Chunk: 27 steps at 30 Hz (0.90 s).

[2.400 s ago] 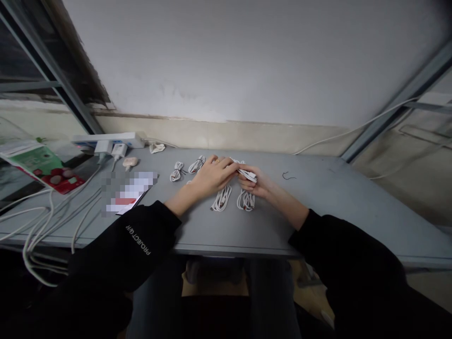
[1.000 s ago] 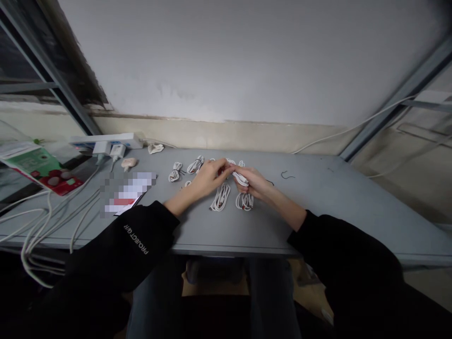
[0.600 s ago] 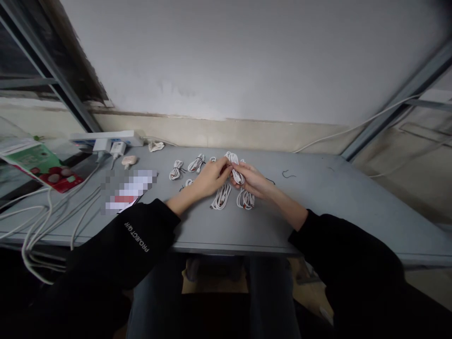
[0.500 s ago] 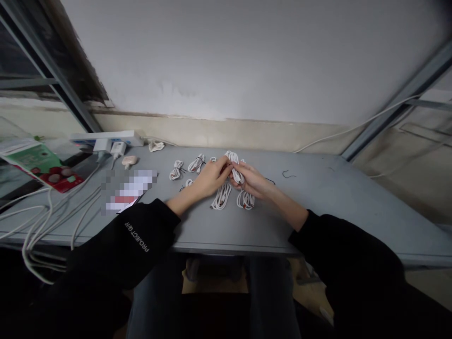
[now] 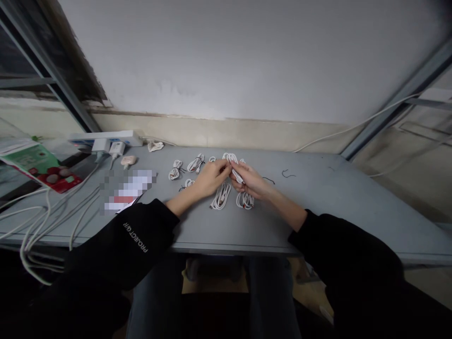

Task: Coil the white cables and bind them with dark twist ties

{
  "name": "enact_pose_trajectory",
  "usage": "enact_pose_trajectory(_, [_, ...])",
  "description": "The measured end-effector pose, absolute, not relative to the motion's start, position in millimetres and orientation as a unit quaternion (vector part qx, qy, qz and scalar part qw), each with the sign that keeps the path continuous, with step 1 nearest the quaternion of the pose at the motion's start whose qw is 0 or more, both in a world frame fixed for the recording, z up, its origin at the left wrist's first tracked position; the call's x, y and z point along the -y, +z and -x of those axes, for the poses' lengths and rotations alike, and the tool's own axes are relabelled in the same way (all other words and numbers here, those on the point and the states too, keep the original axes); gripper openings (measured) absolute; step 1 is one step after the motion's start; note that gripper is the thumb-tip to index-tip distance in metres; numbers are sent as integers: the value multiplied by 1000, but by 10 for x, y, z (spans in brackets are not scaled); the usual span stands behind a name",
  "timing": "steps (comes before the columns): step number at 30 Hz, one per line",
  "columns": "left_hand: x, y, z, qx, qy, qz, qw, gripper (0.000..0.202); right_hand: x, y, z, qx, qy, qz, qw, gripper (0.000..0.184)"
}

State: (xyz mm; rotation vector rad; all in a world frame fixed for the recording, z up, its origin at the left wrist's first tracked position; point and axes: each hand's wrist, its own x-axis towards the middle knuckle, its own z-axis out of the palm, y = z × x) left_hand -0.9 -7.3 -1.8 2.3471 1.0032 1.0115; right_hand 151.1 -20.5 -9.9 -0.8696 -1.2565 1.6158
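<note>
The white cable coil [image 5: 231, 162] has shifted farther across the grey table [image 5: 268, 230] since the earlier frame, pinched over its middle by the closed fingers of the left hand [image 5: 212, 178] and right hand [image 5: 249, 182]. Two coiled cables [image 5: 221, 195] lie beneath. The black sleeve [image 5: 135, 238] reads "PROJECT Q/R", its last letters uncertain; the pixelated paper [image 5: 127, 190] is unreadable.

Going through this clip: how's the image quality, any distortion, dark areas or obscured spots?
In the head view, wide-angle distortion slants the grey metal window frame; a pixelated patch hides something on the grey table; the black sleeve sinks nearly to solid dark; the white coiled cable between the left hand and right hand looks small but readable.
</note>
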Motion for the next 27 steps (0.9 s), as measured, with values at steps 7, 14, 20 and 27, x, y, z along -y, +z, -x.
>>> enact_pose_trajectory(7, [70,-19,0,-363,381,-820,224,27,169,-73,-1542,457,691,342,444,37])
enact_pose_trajectory(14, [80,-22,-33,-341,421,-786,297,25,100,-94,-1571,434,727,310,433,45])
enact_pose_trajectory(20, [20,-56,-34,-323,455,-756,342,29,147,-51,-1580,477,688,318,446,31])
enact_pose_trajectory(27, [-3,-24,3,-329,467,-752,330,24,163,25,-1612,482,723,331,369,37])
